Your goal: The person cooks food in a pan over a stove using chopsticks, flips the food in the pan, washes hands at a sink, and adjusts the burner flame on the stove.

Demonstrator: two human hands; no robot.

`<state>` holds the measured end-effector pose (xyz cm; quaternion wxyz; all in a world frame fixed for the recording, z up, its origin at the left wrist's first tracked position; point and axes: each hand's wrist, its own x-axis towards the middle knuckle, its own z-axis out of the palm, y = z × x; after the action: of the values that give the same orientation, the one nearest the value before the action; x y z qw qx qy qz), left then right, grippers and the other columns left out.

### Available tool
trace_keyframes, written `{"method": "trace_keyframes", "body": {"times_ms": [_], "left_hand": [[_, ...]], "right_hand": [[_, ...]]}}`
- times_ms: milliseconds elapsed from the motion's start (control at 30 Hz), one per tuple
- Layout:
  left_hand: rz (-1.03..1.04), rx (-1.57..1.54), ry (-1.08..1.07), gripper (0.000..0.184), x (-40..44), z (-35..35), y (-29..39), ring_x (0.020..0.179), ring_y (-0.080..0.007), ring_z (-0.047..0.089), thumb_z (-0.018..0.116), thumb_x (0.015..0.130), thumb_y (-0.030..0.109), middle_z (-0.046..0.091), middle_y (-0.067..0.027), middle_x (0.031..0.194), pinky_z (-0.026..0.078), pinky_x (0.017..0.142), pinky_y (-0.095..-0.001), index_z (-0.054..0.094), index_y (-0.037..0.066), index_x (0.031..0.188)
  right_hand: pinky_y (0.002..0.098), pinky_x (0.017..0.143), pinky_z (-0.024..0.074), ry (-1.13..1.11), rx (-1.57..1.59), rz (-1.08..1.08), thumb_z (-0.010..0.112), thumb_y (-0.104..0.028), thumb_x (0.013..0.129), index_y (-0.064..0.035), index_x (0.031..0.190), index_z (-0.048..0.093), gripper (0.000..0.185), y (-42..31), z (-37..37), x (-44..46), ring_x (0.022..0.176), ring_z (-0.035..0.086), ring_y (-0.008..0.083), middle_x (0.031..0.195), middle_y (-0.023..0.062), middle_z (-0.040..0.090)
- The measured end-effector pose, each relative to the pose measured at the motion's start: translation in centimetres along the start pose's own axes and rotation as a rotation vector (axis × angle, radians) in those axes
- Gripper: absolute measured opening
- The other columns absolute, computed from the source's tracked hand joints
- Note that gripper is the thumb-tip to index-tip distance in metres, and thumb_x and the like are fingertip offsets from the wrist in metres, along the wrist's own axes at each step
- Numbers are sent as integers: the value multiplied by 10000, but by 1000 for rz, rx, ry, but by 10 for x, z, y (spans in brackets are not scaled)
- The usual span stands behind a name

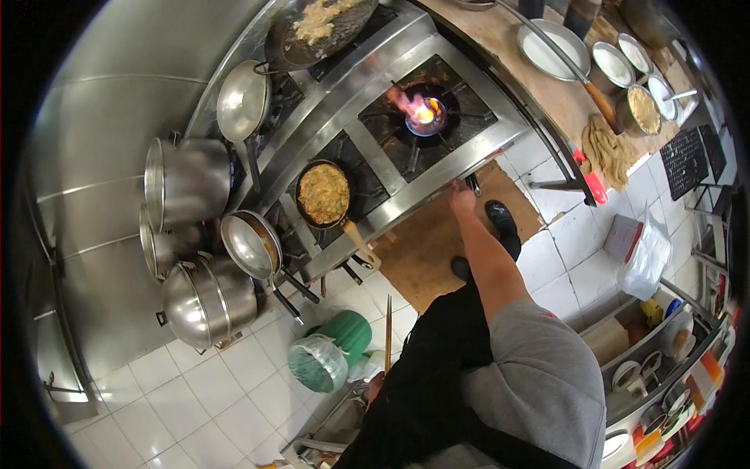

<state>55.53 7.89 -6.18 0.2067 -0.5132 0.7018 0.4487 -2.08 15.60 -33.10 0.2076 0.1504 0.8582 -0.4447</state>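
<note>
Long wooden chopsticks (388, 332) point upward from my left hand (376, 386), which is closed around their lower end and partly hidden by the black apron. My right hand (462, 197) reaches to the stove's front edge, its fingers closed at a stove knob (473, 184) and partly out of sight. Beyond it a burner (426, 116) burns with a tall orange and pink flame, with no pan on it. A frying pan (347, 192) on the neighbouring burner holds a round, browned omelette-like cake (323, 194); its light handle (362, 244) sticks out over the stove's edge.
A wok (285, 47) with batter-like food sits at the back. Large steel pots (187, 184) and empty pans (250, 244) stand left. A green bin (346, 332) is on the tiled floor. Bowls (613, 64) and a ladle (574, 66) lie on the right counter.
</note>
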Motion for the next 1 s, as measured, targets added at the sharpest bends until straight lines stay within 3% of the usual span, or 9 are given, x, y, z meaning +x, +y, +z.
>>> {"method": "trace_keyframes", "body": {"times_ms": [100,133,200,367,567,633,767,967,1000], "left_hand": [[61,189,66,236,-1,4,14,780,-116,616,657,938,237,691,-76,807,502,665,-335,680,2,947],[84,212,92,236,-1,9,18,780,-116,620,657,940,235,694,-76,807,504,664,-336,683,1,948],[130,74,105,255,-6,23,19,754,-114,614,654,952,244,687,-70,784,503,654,-318,677,-9,943],[-54,-350,24,277,-39,31,78,710,-108,588,658,961,246,663,-55,745,488,633,-284,659,-29,923],[-213,-275,130,252,-63,42,62,717,-103,596,682,936,218,681,-60,780,488,649,-269,668,-33,956],[-131,-545,128,269,-34,99,-55,717,-111,601,679,934,235,687,-66,797,496,660,-275,672,-32,963],[-97,-786,47,246,-10,148,-155,705,-116,596,722,885,223,676,-52,807,502,656,-294,673,-8,950],[-235,-208,165,383,-13,116,-64,647,-153,595,700,899,362,658,-95,709,483,594,-348,677,-14,829],[-85,-520,183,412,-6,111,-61,624,-169,586,697,905,373,638,-96,664,478,587,-353,665,-28,815]], "right_hand": [[460,846,529,-437,-646,-413,578,-318,945,22,989,688,360,25,-1,-30,970,669,365,1042,252,672],[415,761,546,-476,-792,-824,591,-330,953,10,1023,674,357,15,-19,-60,876,682,306,981,201,692],[333,704,537,-942,388,211,606,-371,959,-11,1050,660,375,-46,-47,-130,796,655,204,933,112,682],[330,665,521,-1117,498,63,574,-353,988,2,1076,615,368,-106,16,-195,750,623,161,898,72,647],[340,578,484,-919,382,228,557,-313,983,2,961,600,319,-177,49,-218,672,617,164,793,71,632],[341,558,476,-687,56,-449,558,-328,967,13,896,608,352,-148,64,-202,629,610,178,726,82,613],[366,565,483,-618,60,-346,527,-349,946,22,778,616,417,-145,3,-188,567,602,227,655,134,602],[385,573,494,-325,-159,-593,503,-336,940,53,803,637,433,-117,-113,-102,565,622,234,625,165,612],[383,560,492,-301,-165,-566,499,-336,941,50,795,634,435,-123,-127,-94,552,615,231,616,159,607]]}}
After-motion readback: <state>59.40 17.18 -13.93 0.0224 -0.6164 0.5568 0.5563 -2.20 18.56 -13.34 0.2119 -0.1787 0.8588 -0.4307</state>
